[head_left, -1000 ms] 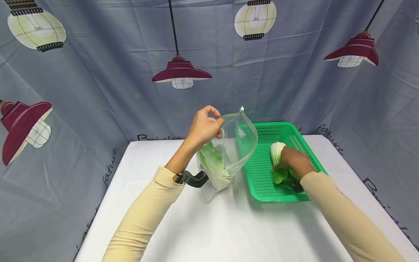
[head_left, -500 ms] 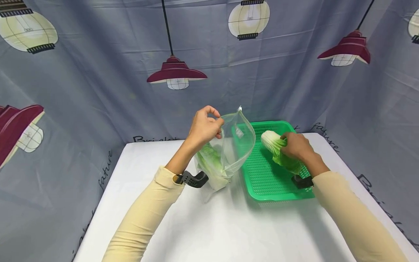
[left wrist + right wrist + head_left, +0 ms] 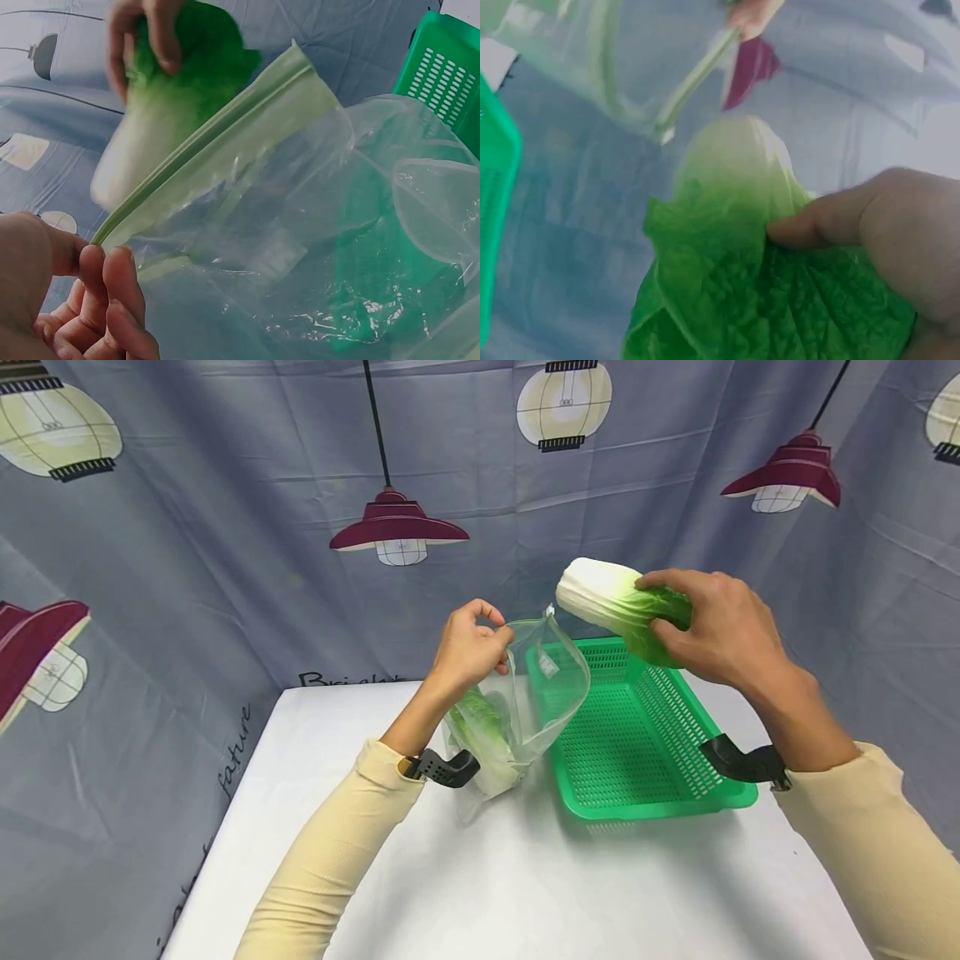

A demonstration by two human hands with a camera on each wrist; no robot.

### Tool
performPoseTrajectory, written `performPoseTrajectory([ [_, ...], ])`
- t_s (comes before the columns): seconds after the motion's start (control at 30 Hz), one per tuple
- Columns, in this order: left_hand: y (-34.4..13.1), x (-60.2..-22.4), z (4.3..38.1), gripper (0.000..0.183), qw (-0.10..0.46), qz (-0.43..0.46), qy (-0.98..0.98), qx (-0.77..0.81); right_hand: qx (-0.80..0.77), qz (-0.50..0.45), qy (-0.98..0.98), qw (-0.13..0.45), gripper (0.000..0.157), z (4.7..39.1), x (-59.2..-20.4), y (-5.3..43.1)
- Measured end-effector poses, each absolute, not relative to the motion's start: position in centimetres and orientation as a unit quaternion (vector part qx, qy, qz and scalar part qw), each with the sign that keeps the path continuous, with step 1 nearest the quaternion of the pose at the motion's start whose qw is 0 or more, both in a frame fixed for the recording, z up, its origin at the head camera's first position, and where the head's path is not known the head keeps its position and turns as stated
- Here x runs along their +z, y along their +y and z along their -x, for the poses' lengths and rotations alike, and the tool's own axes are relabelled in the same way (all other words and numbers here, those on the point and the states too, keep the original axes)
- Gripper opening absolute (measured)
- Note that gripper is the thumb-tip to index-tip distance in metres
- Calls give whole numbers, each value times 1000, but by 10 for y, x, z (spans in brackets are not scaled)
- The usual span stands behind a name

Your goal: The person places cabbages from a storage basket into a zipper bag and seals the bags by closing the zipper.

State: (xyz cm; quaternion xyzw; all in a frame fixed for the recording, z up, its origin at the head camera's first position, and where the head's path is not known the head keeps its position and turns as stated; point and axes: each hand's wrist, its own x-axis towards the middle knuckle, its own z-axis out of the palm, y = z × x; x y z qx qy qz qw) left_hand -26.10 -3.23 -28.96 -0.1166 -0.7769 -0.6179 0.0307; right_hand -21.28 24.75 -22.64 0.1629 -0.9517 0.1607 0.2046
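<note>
My left hand (image 3: 474,647) pinches the rim of a clear zip bag (image 3: 551,685), whose mouth gapes toward the right. Inside that bag lies a napa cabbage (image 3: 480,727), seen through the plastic. My right hand (image 3: 720,618) grips a second napa cabbage (image 3: 607,597) by its leafy part, above the basket, white base pointing left and slightly up. In the left wrist view, thumb and fingers hold the green zip edge (image 3: 202,142), with the raised cabbage (image 3: 161,127) behind it. The right wrist view has the thumb pressing the green leaves (image 3: 727,262).
A green plastic basket (image 3: 630,752) with perforated walls stands on the white table (image 3: 480,885), right of the bag. Behind the table hangs a grey-blue cloth backdrop (image 3: 450,585) printed with lamps. Black bands sit at both wrists.
My right hand has lifted the second cabbage out of the basket, up and to the left toward the bag mouth, turning its base leftward. The left hand keeps its hold on the bag.
</note>
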Motion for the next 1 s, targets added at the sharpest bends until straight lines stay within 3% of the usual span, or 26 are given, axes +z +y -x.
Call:
performPoseTrajectory([
  [0.43, -34, -291, 259, 11, 28, 129, -769, -625, -42, -388, -871, 299, 43, 202, -239, 190],
  [0.77, -37, -290, 259, 8, 22, 123, -763, -634, -58, -443, -848, 284, 44, 206, -262, 177],
  [1.0, -43, -290, 259, 9, 22, 114, -758, -642, -39, -444, -841, 307, 52, 210, -284, 187],
])
